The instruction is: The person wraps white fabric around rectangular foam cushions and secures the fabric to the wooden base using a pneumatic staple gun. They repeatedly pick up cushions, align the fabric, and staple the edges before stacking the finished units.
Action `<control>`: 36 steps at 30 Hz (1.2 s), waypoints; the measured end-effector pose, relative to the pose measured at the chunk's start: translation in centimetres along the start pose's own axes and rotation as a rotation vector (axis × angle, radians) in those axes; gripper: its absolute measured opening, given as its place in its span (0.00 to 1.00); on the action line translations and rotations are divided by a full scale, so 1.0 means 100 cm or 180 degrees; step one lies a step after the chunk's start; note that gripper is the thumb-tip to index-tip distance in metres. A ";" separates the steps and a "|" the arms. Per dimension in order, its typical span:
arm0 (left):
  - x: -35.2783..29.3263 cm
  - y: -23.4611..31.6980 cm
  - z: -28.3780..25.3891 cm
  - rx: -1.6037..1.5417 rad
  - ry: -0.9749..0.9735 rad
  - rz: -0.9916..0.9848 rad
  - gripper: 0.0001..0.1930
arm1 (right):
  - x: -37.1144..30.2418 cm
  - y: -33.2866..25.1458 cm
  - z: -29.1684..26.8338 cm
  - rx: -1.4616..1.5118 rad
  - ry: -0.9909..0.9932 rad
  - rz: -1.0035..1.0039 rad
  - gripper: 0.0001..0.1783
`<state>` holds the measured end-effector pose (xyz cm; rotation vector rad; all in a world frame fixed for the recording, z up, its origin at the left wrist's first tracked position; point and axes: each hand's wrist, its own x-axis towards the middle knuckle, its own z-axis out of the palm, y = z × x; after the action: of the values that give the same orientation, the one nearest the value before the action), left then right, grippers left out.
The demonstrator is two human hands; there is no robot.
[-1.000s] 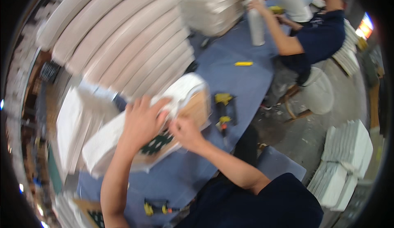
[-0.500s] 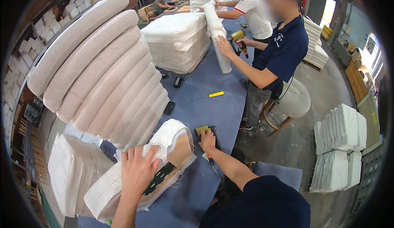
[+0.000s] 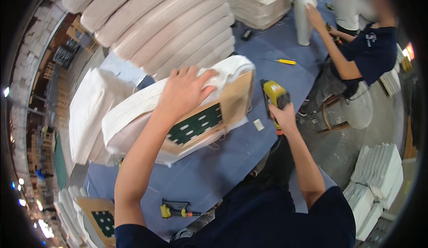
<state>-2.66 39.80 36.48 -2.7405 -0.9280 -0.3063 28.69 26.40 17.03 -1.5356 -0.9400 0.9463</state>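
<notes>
A white padded chair seat (image 3: 133, 112) stands tilted on its edge on the table, its wooden frame and green webbing facing me. My left hand (image 3: 185, 89) clasps its upper rim, fingers over the fabric and thumb apart on the near side. To its right, my right hand (image 3: 284, 116) is wrapped round the handle of a yellow-and-black staple gun (image 3: 275, 94), raised above the table and apart from the seat. A loose thread hangs from the seat's lower edge.
Stacked padded cushions (image 3: 165, 20) rise behind the seat. On the blue table (image 3: 214, 172) lie another staple gun (image 3: 174, 210), a yellow-handled screwdriver (image 3: 285, 61) and a small pale block (image 3: 258, 124). A co-worker (image 3: 370, 51) stands at the far right, near a round stool (image 3: 356, 107).
My right hand has lifted the staple gun off the table. My left hand stays on the seat. The view has shifted, bringing a second staple gun into sight near me.
</notes>
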 end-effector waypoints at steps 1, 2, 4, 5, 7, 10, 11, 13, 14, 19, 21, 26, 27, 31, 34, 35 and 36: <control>0.005 0.002 0.002 -0.0011 -0.0027 0.0041 0.21 | -0.021 -0.023 0.004 -0.0215 0.0068 -0.0906 0.17; 0.009 0.003 0.002 -0.0029 -0.0039 0.0082 0.21 | -0.042 -0.051 0.014 -0.0444 0.0149 -0.1819 0.21; 0.012 0.001 0.005 -0.0053 -0.0024 0.0136 0.21 | -0.058 -0.096 0.030 -0.0700 -0.0259 -0.1666 0.33; 0.012 0.000 0.004 -0.0048 -0.0012 0.0136 0.21 | -0.056 -0.098 0.039 -0.0863 -0.0221 -0.1872 0.35; 0.011 -0.001 0.004 -0.0040 -0.0024 0.0113 0.22 | -0.049 -0.099 0.055 -0.1048 -0.0166 -0.2186 0.38; 0.010 0.002 0.005 -0.0029 -0.0069 0.0052 0.23 | -0.038 -0.103 0.071 -0.1099 -0.0172 -0.2383 0.40; 0.010 0.003 0.005 -0.0021 -0.0069 0.0038 0.23 | -0.036 -0.105 0.073 -0.1102 -0.0213 -0.2366 0.40; 0.010 0.003 0.005 -0.0021 -0.0070 0.0024 0.23 | -0.033 -0.105 0.074 -0.1231 -0.0277 -0.2329 0.42; 0.010 0.003 0.005 -0.0029 -0.0072 0.0023 0.24 | -0.033 -0.104 0.075 -0.1262 -0.0276 -0.2336 0.42; 0.007 0.004 0.004 -0.0048 -0.0071 0.0009 0.24 | -0.034 -0.111 0.078 -0.1386 -0.0236 -0.2453 0.41; 0.007 0.006 0.004 -0.0082 -0.0043 0.0029 0.24 | -0.019 -0.099 0.072 -0.1493 -0.0455 -0.2329 0.39; 0.003 0.005 0.003 -0.0043 -0.0128 -0.0072 0.23 | -0.024 -0.098 0.074 -0.1227 -0.0366 -0.2016 0.36; 0.000 0.005 0.002 -0.0042 -0.0131 -0.0047 0.23 | -0.032 -0.095 0.070 -0.0925 -0.0366 -0.1838 0.36; 0.001 0.013 -0.002 -0.0211 0.0187 -0.0088 0.23 | -0.043 -0.028 0.037 -0.0473 0.0593 -0.1588 0.33; -0.016 0.020 -0.012 -0.0200 0.0274 -0.0463 0.27 | 0.003 0.041 0.023 -0.1173 0.1327 -0.0122 0.33; -0.024 0.022 -0.017 -0.0226 0.0267 -0.0599 0.29 | 0.027 0.060 0.026 -0.1204 0.1269 0.0109 0.35; -0.038 0.023 -0.025 -0.0147 0.0337 -0.0714 0.29 | 0.055 0.075 0.042 -0.1195 0.1101 0.0320 0.38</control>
<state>-4.46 35.18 37.48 -2.6331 -1.2146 -0.5131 27.60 32.00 8.59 -2.0032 -0.8244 0.5615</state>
